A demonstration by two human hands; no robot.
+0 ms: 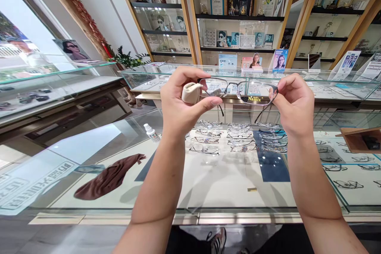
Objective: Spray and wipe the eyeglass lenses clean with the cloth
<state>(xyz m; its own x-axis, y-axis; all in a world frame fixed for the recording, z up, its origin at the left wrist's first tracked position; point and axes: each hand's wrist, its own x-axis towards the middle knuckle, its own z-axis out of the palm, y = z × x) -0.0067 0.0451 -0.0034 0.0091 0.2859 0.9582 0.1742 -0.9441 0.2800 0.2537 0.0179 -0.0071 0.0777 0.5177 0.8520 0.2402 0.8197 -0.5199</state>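
Note:
A pair of eyeglasses [235,84] with a dark upper rim is held up in front of me between both hands, its temples hanging down. My left hand [181,103] is closed on the frame's left side, and a folded cream cloth [191,93] is tucked in the same hand. At the other end, the thumb and fingers of my right hand [293,105] pinch the frame near its hinge. A yellow "Namix" sign on the case behind shows through the right-hand lens. Below, rows of eyeglasses [205,149] lie inside the glass display case.
On the glass counter [208,215] lie a brown cloth pouch [111,178] and a white spray bottle [151,132]. A wooden box [361,139] stands at the right. Another glass case [166,87] runs across the back, before shelves with framed pictures.

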